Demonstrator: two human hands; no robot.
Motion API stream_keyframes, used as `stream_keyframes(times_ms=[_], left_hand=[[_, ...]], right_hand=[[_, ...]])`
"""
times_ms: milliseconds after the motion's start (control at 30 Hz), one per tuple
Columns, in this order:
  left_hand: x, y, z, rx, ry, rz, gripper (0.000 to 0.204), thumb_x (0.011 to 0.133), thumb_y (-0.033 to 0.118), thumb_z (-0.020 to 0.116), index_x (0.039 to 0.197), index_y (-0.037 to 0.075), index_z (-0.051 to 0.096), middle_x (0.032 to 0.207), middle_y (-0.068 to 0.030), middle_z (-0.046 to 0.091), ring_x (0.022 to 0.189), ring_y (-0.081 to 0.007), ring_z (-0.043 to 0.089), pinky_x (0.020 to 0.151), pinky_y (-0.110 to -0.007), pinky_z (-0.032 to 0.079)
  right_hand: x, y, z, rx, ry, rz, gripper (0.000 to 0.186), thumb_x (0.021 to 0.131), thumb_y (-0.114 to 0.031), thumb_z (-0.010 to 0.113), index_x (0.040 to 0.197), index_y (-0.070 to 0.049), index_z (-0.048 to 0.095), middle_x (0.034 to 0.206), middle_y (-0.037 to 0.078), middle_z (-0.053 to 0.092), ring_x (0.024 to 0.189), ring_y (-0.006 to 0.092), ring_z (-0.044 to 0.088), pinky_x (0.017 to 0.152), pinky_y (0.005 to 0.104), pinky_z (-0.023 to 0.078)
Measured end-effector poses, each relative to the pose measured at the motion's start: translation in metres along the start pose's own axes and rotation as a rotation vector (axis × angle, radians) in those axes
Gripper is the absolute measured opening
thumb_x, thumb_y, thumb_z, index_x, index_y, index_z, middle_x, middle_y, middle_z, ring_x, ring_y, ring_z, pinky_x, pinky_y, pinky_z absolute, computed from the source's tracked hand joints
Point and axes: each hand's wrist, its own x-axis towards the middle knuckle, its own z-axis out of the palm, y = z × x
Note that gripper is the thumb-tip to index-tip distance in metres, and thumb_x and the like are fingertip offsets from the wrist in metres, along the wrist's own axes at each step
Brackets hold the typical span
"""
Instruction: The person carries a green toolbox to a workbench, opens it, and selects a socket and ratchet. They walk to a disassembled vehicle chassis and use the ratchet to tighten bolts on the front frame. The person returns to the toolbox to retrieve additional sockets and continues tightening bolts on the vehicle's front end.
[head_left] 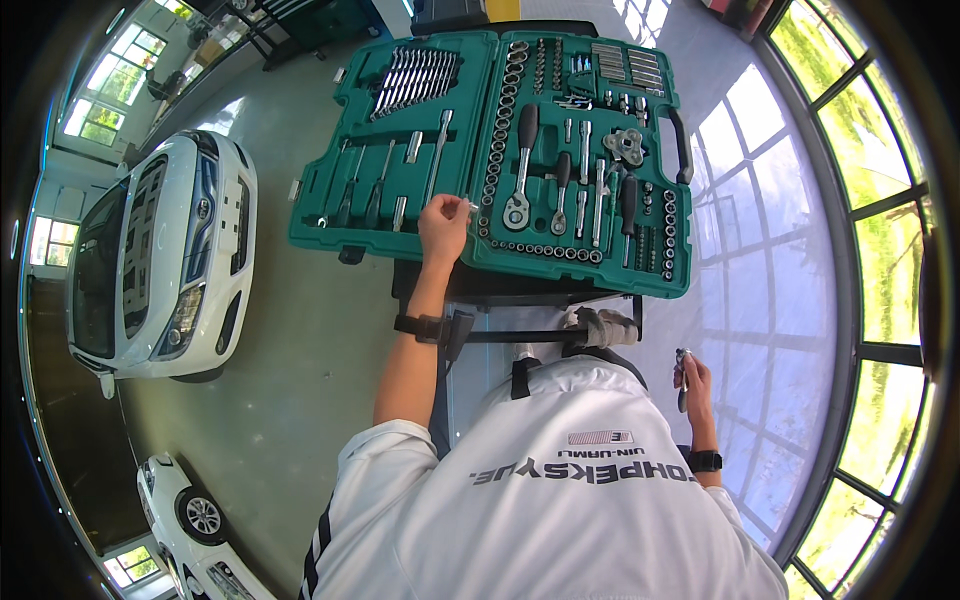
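Clock directions are read from the picture centre, with 12 o'clock away from the person.

1. At 4 o'clock, low beside the body, the right hand point(699, 380) has its fingers closed around a small ratchet point(683, 396), head upward. The tool is clear of the case.

2. At 11 o'clock, the left hand point(442, 232) reaches over the seam of the case. Its thumb and fingers pinch a small bright piece point(472, 207), too small to identify. Contact between this piece and the tray below cannot be confirmed.

3. At 12 o'clock, the green tool case point(325, 190) lies open on a dark counter point(520, 290). The large ratchet point(521, 165) and rows of sockets point(567, 252) are seated in its right half; the spanners point(415, 80) are seated at 11 o'clock.

4. Farther off, a white car point(205, 255) stands at 9 o'clock.

Status, by judgement: removal of the small ratchet is probably complete, and most other tools appear stowed. The bright piece and the ratchet are well apart, so any joining of the two, or return to the case, remains undone.
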Motion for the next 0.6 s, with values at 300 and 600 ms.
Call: stream_keyframes(times_ms=[300,600], left_hand=[[-0.049,0.029,0.000,-0.995,-0.340,-0.485,0.019,0.098,0.022,0.054,0.095,0.003,0.056,0.080,-0.0064,0.059,0.059,-0.0109,0.052,0.054,-0.023,0.043],[-0.111,0.082,0.028,-1.031,-0.601,-0.458,0.026,0.095,0.026,0.058,0.105,0.002,0.061,0.080,-0.0056,0.060,0.061,-0.0115,0.054,0.057,-0.024,0.047]], right_hand=[[0.007,-0.100,0.038,-0.011,-0.343,-0.029,0.039,0.097,-0.038,0.053,0.082,-0.002,0.057,0.063,-0.001,0.049,0.051,0.0058,0.042,0.046,0.0206,0.035],[0.032,-0.195,0.142,0.269,-0.744,-0.096,0.039,0.098,-0.039,0.050,0.086,-0.002,0.057,0.064,-0.004,0.044,0.054,0.0024,0.035,0.046,0.0188,0.026]])
